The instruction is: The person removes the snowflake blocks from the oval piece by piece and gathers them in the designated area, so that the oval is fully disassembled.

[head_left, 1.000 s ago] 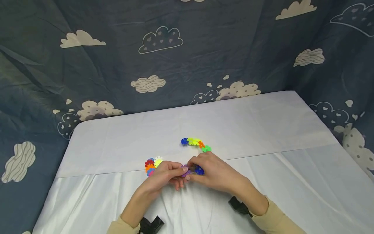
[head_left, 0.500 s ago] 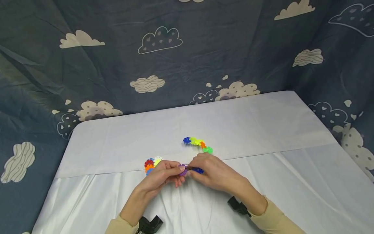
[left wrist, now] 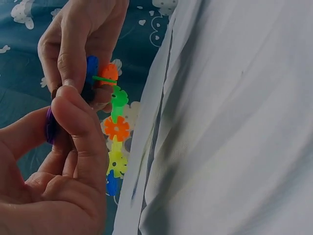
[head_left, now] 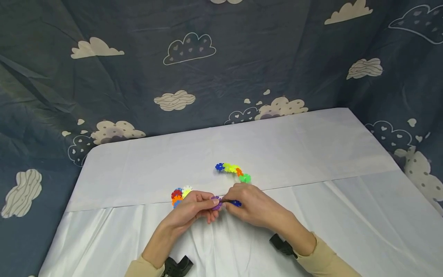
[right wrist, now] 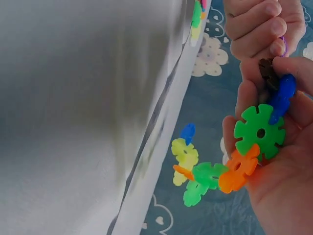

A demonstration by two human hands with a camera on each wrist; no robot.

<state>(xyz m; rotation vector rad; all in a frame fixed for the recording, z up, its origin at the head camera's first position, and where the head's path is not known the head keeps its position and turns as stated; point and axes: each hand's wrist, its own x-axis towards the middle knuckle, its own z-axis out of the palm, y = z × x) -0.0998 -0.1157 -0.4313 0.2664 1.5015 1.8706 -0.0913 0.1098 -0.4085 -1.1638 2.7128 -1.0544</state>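
My left hand (head_left: 192, 207) pinches a purple notched plastic disc (head_left: 217, 202) between thumb and fingers. Facing it, my right hand (head_left: 254, 204) holds the near end of a chain of interlocking snowflake discs. A dark brown disc (right wrist: 268, 73) sits at its fingertips, right at the purple one, whose edge is mostly covered by fingers. Behind the brown piece come a blue disc (right wrist: 283, 95), a green disc (right wrist: 260, 131) and an orange disc (right wrist: 238, 169) across the right palm. Beyond the hand the chain curves through green, orange and yellow discs (head_left: 231, 168) to a blue disc (head_left: 220, 167).
Several red, orange, blue, white and yellow discs (head_left: 177, 196) lie on the white-covered table (head_left: 311, 146) just beyond the left hand, which partly hides them. A dark cloud-print curtain (head_left: 214, 77) surrounds the far sides. Black wrist mounts (head_left: 178, 266) hang under both forearms.
The right fingers have turned the dark disc and the blue one behind it flatter, edge-on toward the purple disc. The chain's far end has shifted slightly; both arms stay nearly in place.
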